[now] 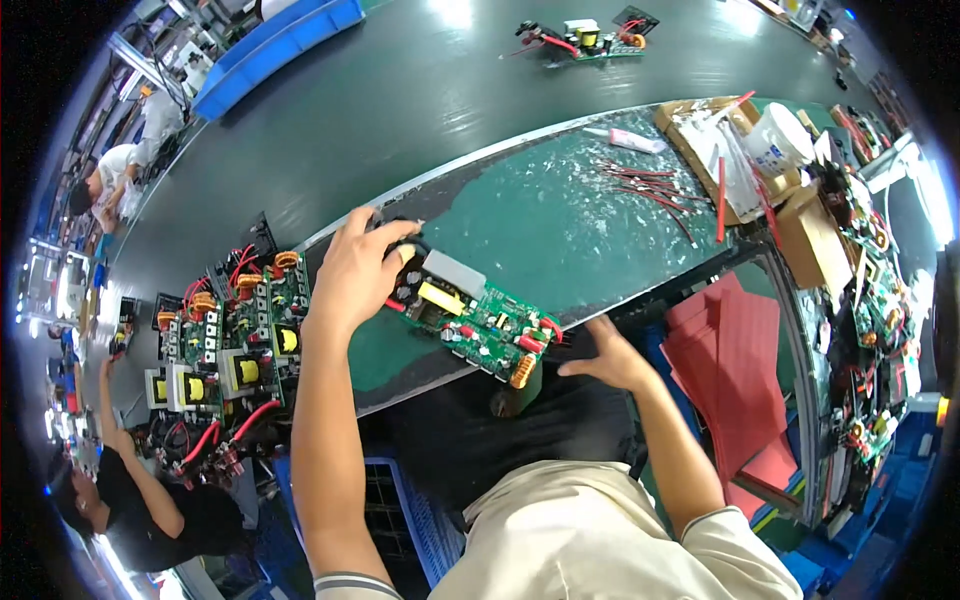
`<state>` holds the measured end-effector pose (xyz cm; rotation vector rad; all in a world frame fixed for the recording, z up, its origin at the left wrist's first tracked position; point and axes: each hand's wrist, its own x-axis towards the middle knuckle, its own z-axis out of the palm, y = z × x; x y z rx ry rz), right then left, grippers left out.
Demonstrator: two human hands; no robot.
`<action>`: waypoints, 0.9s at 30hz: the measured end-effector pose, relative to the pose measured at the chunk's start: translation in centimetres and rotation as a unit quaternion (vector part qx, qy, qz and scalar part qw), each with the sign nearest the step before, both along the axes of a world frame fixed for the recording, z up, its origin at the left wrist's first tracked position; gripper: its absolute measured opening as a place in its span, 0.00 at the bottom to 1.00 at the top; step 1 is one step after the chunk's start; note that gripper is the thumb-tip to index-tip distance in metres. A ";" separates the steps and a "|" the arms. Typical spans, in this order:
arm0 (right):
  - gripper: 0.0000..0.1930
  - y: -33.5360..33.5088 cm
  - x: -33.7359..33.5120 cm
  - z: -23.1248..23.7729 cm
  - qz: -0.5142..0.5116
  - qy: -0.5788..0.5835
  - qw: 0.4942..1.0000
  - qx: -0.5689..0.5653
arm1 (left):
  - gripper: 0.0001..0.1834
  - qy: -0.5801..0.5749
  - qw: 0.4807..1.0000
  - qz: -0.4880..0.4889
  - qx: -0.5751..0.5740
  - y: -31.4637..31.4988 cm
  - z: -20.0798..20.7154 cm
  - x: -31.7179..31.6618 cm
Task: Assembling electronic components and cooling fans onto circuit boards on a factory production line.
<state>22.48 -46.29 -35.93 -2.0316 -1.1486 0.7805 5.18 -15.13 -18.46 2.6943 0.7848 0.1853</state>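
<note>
A green circuit board (pixel 497 322) with a grey block, a yellow transformer and red parts lies at a slant over the near edge of the green work surface (pixel 540 230). My left hand (pixel 352 275) is closed round the board's far left end, where dark wires and parts show under the fingers. Beside the board's near right end, my right hand (pixel 615 362) has its thumb and fingers apart at the table edge. Nothing shows in it, though its fingertips are partly hidden by the edge.
Several similar boards (pixel 240 320) stand close together at left, near a co-worker (pixel 150 500). Cut red and black wires (pixel 655 190) and a glue tube (pixel 637 141) lie farther off. Red sheets (pixel 735 370) are stacked at right. One board (pixel 590 42) sits on the dark belt (pixel 420 100).
</note>
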 end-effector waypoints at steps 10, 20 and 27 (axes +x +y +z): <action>0.33 -2.3 -2.8 8.0 -0.014 -0.108 0.987 -0.119 | 0.21 -0.160 0.977 0.130 -0.059 -3.1 -2.2 -6.5; 0.16 9.2 1.7 23.1 0.146 -0.446 0.883 -0.017 | 0.12 -0.354 0.883 0.290 -0.100 -4.5 -5.7 -9.6; 0.19 12.8 13.8 17.8 -0.010 -0.371 0.927 0.056 | 0.16 -0.402 0.836 0.371 0.046 -6.8 -5.0 -8.2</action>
